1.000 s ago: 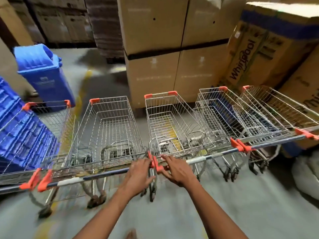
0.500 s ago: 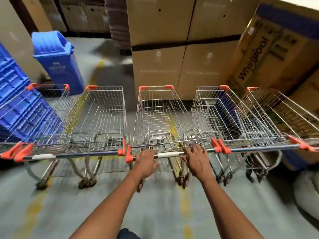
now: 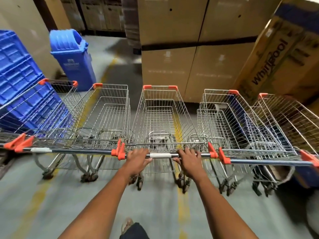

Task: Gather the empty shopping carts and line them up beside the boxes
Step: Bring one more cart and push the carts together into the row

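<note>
Several empty wire shopping carts with orange corner caps stand side by side, noses toward the tall cardboard boxes [image 3: 189,49]. The middle cart [image 3: 160,118] is straight ahead. My left hand [image 3: 138,159] and my right hand [image 3: 189,159] both grip its handle bar [image 3: 160,155], either side of a white sleeve. A nested cart stack [image 3: 107,118] stands to its left and another stack [image 3: 229,121] to its right. Further carts sit at the far left [image 3: 34,114] and the far right [image 3: 290,118].
A blue bin [image 3: 72,59] stands at the back left, and stacked blue crates [image 3: 19,80] press against the leftmost cart. A Whirlpool carton [image 3: 276,61] leans at the right. Grey floor with yellow lines [image 3: 179,204] lies under me.
My hands have shifted from the junction of two handles onto the middle cart's bar, one on each side. The view has swung right and the cart row now looks square to the boxes.
</note>
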Tool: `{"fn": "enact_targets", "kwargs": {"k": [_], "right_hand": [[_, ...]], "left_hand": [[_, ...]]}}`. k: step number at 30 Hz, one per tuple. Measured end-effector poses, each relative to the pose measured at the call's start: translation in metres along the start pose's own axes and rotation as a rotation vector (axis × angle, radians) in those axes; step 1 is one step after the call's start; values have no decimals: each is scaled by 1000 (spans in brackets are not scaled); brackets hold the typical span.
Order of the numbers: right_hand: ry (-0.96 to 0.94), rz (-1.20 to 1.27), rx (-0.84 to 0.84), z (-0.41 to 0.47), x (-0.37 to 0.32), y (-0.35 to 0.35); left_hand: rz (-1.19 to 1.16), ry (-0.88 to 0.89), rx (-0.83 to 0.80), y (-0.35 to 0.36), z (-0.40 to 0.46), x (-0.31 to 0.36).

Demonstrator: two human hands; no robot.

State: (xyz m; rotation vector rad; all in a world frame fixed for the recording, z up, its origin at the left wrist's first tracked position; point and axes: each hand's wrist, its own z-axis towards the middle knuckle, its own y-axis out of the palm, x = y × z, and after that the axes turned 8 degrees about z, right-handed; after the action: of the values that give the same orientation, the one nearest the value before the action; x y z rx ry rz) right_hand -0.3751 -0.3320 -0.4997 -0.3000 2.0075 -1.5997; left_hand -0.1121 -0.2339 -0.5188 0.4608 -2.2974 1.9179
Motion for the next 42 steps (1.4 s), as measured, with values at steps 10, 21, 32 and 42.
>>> {"fn": "enact_targets", "kwargs": {"k": [10, 21, 32, 42], "right_hand": [[-25, -86, 62, 2, 0, 5], [43, -88, 87, 3, -4, 16], [-39, -80, 178, -17, 50, -8], [70, -68, 309, -71, 222, -54]], "left_hand": [[-9, 2, -26, -10, -2, 1], [170, -25, -20, -6, 13, 24], [109, 336, 87, -11, 42, 157], [120, 369, 150, 38, 92, 330]]}}
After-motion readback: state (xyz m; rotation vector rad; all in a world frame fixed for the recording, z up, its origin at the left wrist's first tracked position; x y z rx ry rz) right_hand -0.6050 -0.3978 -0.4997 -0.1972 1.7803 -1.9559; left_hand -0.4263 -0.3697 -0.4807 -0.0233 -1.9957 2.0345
